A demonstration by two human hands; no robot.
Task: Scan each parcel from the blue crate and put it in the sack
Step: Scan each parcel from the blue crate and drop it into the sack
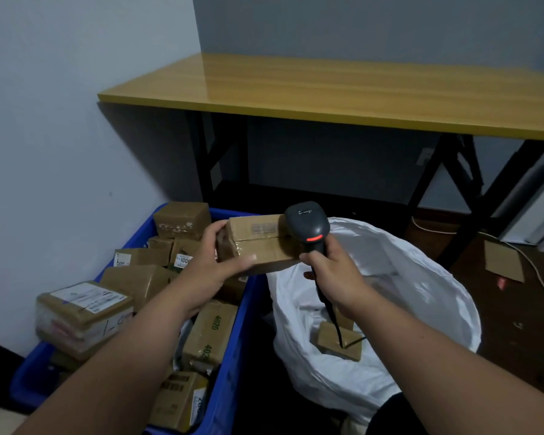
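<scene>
Sack [421, 309] sits open at your right, a few parcels in its bottom; blue crate [233, 340] at your left, full of taped boxes. Your left hand [214, 262] has its grip wrapped on the left end of a parcel [258, 243], held above the crate's right rim, long axis running left-right, taped top facing up. Your right hand [333, 274] grips the scanner [308, 224] handle, head touching the parcel's right end, nose pointing away from you, red bar lit. Desk [327, 92] beyond.
</scene>
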